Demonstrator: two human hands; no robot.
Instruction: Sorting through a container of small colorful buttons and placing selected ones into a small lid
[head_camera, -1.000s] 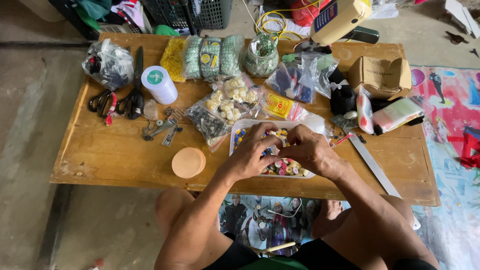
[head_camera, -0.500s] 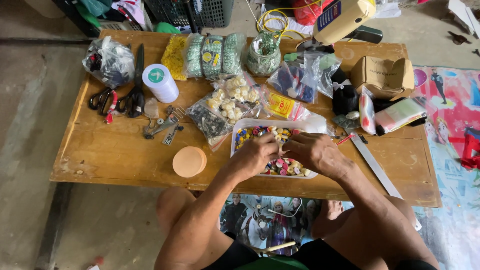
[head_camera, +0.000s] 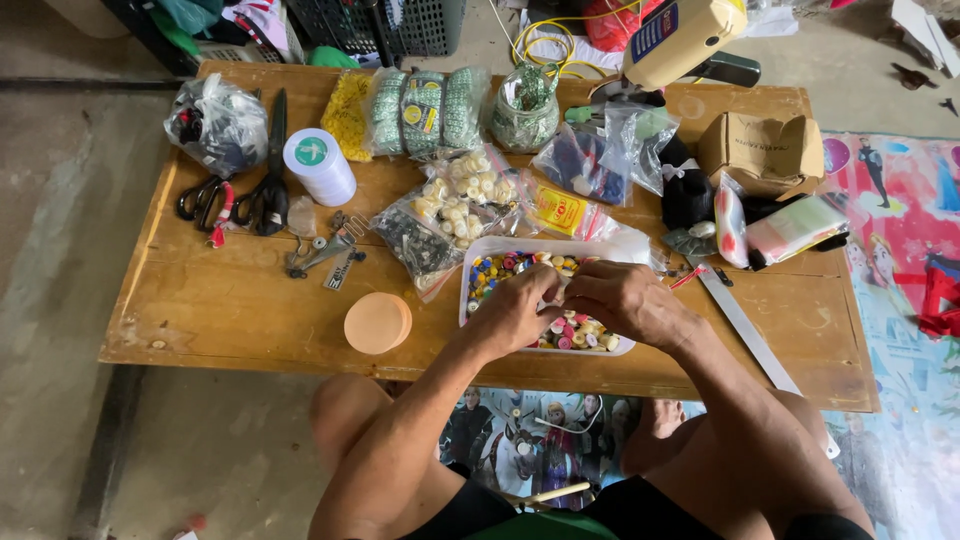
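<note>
Both grips meeting over white tray (head_camera: 470, 285) of coloured buttons (head_camera: 495, 268), left hand (head_camera: 520, 312) and right hand (head_camera: 622, 300) fingertips pinched together, held item hidden, tray near middle of wooden tabletop (head_camera: 230, 310), peach round lid (head_camera: 378, 323) left, scissors (head_camera: 268, 190) far left.

The low table (head_camera: 200, 310) is bare wood, matt and a bit scuffed, grain showing. The white tray (head_camera: 470, 270) looks like smooth plastic, full of glossy little plastic buttons (head_camera: 495, 268) in mixed colours. Far side there are crinkly clear plastic bags (head_camera: 445, 215), pretty shiny. Scissors (head_camera: 268, 170) at the left have dark metal blades. On the right, a brown cardboard box (head_camera: 765, 150), matt, and a long ruler (head_camera: 745, 325) that looks like dull metal.
</note>
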